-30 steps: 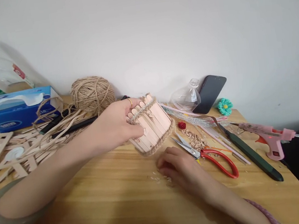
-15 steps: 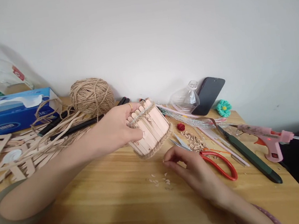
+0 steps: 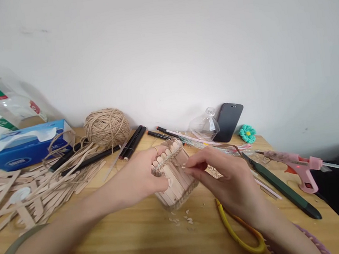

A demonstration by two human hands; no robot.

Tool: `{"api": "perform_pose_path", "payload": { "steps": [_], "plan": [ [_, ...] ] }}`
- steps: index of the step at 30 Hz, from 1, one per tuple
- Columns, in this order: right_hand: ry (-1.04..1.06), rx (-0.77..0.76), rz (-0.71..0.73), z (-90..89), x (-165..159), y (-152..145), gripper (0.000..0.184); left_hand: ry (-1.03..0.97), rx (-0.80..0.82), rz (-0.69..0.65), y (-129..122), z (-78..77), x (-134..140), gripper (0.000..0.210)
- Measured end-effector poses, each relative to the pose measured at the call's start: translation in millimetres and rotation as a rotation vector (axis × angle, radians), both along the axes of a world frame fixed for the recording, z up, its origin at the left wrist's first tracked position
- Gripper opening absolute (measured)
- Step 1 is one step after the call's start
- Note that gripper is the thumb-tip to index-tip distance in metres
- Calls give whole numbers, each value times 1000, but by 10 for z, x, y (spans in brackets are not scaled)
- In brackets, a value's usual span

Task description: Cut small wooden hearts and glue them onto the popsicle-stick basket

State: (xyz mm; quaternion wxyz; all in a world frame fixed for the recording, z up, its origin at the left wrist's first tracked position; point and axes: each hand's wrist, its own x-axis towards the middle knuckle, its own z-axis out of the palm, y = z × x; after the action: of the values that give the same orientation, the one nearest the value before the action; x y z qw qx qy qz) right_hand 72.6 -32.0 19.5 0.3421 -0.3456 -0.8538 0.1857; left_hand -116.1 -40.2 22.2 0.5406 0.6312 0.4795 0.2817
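My left hand (image 3: 144,174) is wrapped round a small craft-stick box (image 3: 177,182), tilted above the table, its thumb on the front face. Twine and a silvery strip trim the box, whose rounded stick ends point up. At the box's right side my right hand (image 3: 226,178) pinches a tiny pale wood chip (image 3: 183,166) between thumb and forefinger, right by the front face; whether the chip touches it I cannot tell. Small loose wood chips (image 3: 188,219) lie on the table below the box. A scissors handle (image 3: 229,223) shows under my right forearm, its blades hidden.
A pink glue gun (image 3: 299,164) and a green-handled cutter (image 3: 284,189) lie to the right. Behind stand a phone (image 3: 229,121), a clear bottle piece (image 3: 205,126) and a twine ball (image 3: 107,127). Craft sticks (image 3: 2,186), markers (image 3: 134,142) and a blue tissue box (image 3: 25,150) fill the left.
My right hand has risen from the tabletop to the box's front face with the wood chip pinched. The view has shifted, and the box sits lower in it.
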Motion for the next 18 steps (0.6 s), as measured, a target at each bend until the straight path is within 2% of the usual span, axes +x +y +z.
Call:
{"api": "perform_pose_path", "payload": {
  "steps": [3,8,13,18],
  "plan": [
    [-52,70,20,6,-21,21,12,-17,-3,-12,-12,-7,6,40],
    [-23,156,44,-37,7,65,14,-94,-21,-18,-23,10,13,45],
    [-14,108,80,-40,14,94,14,-132,-77,-29,-31,16,8,45],
    [-8,112,53,-42,-4,103,12,-142,-102,-44,-39,30,-2,45]
  ]
}}
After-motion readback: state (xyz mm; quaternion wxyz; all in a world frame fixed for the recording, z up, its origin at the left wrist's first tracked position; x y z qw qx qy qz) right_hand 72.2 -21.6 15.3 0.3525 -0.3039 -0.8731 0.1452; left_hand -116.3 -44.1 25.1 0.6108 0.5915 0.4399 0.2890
